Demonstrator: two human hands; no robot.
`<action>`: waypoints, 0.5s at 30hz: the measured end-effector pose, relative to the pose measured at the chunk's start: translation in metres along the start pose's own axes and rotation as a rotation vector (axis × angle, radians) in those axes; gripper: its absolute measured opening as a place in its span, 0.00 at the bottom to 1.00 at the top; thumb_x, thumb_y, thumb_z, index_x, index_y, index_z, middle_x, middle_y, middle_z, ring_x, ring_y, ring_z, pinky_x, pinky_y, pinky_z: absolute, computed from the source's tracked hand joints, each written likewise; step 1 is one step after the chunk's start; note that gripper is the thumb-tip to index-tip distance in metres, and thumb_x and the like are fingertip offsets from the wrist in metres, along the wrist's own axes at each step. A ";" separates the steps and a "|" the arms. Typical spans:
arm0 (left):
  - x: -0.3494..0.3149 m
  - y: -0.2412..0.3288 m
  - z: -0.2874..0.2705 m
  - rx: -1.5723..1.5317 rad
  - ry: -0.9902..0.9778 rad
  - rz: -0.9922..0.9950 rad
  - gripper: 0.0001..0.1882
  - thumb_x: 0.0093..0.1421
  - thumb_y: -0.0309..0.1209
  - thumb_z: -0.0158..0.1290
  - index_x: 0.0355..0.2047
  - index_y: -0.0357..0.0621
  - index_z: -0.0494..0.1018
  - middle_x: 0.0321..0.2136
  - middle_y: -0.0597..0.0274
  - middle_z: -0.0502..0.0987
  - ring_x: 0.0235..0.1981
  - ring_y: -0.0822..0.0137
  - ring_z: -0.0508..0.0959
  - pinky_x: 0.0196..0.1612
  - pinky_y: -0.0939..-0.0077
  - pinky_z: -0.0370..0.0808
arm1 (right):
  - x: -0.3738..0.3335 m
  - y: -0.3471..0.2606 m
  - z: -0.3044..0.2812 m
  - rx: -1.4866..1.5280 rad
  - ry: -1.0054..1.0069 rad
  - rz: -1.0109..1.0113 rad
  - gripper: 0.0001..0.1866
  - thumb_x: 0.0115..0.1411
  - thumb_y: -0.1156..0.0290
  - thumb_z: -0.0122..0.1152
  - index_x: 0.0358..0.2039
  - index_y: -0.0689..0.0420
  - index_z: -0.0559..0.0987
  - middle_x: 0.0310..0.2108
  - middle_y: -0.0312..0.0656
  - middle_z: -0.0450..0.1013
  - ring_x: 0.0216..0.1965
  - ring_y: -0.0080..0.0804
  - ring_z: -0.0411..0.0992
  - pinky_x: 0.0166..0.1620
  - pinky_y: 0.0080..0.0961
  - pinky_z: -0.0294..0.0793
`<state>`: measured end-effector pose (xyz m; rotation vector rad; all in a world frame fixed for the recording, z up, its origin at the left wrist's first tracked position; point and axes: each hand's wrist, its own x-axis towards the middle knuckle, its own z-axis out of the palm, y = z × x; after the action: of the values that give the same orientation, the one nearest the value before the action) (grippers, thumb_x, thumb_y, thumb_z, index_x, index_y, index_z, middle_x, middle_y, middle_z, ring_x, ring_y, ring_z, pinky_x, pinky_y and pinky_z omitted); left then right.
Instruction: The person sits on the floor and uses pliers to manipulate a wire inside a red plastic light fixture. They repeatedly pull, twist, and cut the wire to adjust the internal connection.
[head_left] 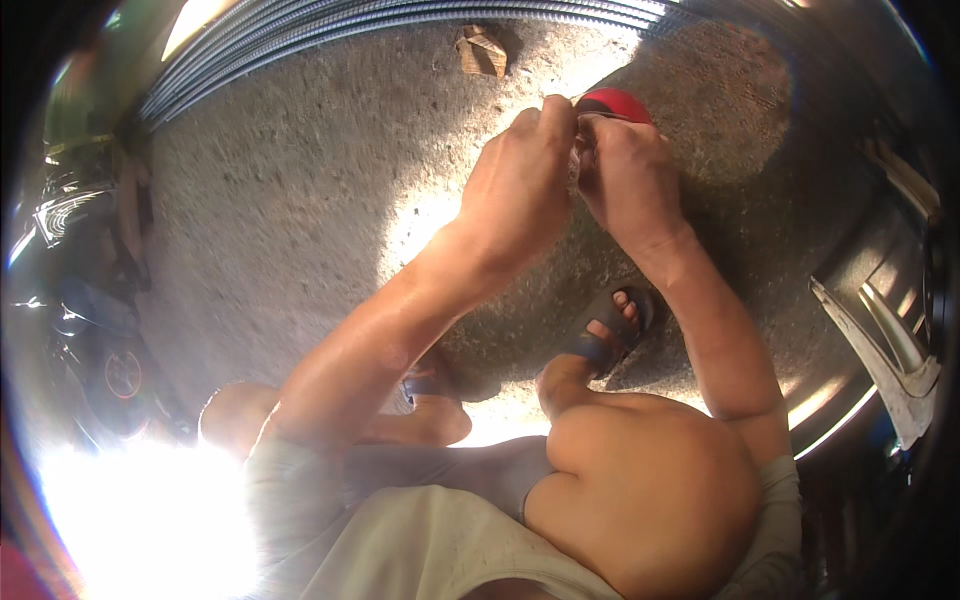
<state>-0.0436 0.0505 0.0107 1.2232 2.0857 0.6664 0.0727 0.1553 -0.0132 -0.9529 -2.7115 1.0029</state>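
Note:
My left hand (527, 175) and my right hand (630, 175) are held close together over the floor, fingers curled in toward each other. A rounded red and black thing (618, 103) shows just past the knuckles of my right hand, which is closed around it; its kind I cannot make out. The fingers of my left hand are pinched against the near side of my right. Whatever lies between the fingertips is hidden by the hands.
Long ribbed steel bars (380, 22) lie in a bundle along the far edge. A crumpled brown scrap (482, 52) rests on the rough concrete floor (290, 180). To the right stands a pale angled metal or plastic piece (880, 350). My sandalled foot (610, 325) is below the hands.

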 end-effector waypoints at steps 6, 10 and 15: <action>-0.014 -0.016 0.021 -0.237 0.180 -0.124 0.19 0.66 0.18 0.55 0.57 0.39 0.71 0.35 0.49 0.82 0.37 0.53 0.87 0.41 0.62 0.83 | -0.012 0.000 -0.003 0.083 0.040 -0.021 0.07 0.65 0.72 0.68 0.41 0.61 0.82 0.36 0.54 0.82 0.38 0.55 0.82 0.41 0.44 0.81; -0.019 -0.011 0.022 -0.411 0.146 -0.198 0.22 0.66 0.16 0.54 0.59 0.42 0.70 0.42 0.50 0.85 0.44 0.57 0.88 0.45 0.65 0.84 | -0.041 0.004 -0.015 0.296 0.202 0.036 0.13 0.61 0.73 0.72 0.45 0.62 0.81 0.39 0.51 0.81 0.40 0.51 0.82 0.43 0.42 0.82; -0.015 -0.011 0.011 -0.398 0.118 -0.192 0.20 0.68 0.19 0.50 0.60 0.42 0.70 0.45 0.48 0.85 0.47 0.59 0.87 0.48 0.65 0.83 | -0.126 0.074 -0.022 0.015 0.187 0.199 0.33 0.57 0.72 0.76 0.64 0.56 0.75 0.61 0.52 0.71 0.61 0.54 0.71 0.61 0.46 0.74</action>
<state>-0.0366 0.0335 -0.0003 0.7688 2.0045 1.0227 0.2185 0.1364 -0.0266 -1.2655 -2.4917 0.9110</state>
